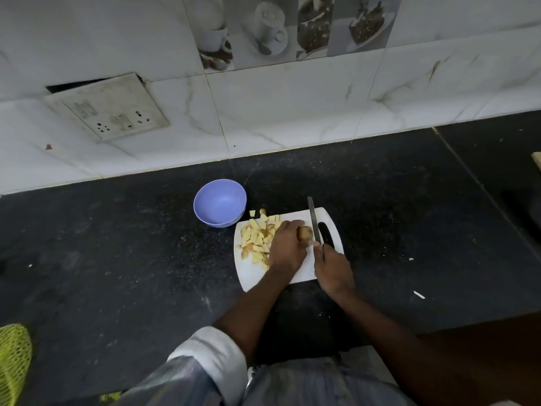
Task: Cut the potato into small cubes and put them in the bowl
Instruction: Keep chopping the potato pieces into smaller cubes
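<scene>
A white cutting board [292,272] lies on the black counter. My left hand [287,247] holds a brown piece of potato [305,232] down on the board. My right hand [332,269] grips the handle of a knife [313,219], whose dark blade stands just to the right of the potato piece, pointing away from me. Several pale yellow potato cubes [257,237] are heaped on the board's left part, partly under my left hand. A purple bowl [220,202] sits on the counter just beyond the board's far left corner; I see nothing in it.
The black counter [117,244] runs wide to left and right, backed by a white tiled wall with a switch plate [106,108]. A yellow-green mesh thing [13,358] lies at the near left edge. Small white scraps [418,294] lie to the right.
</scene>
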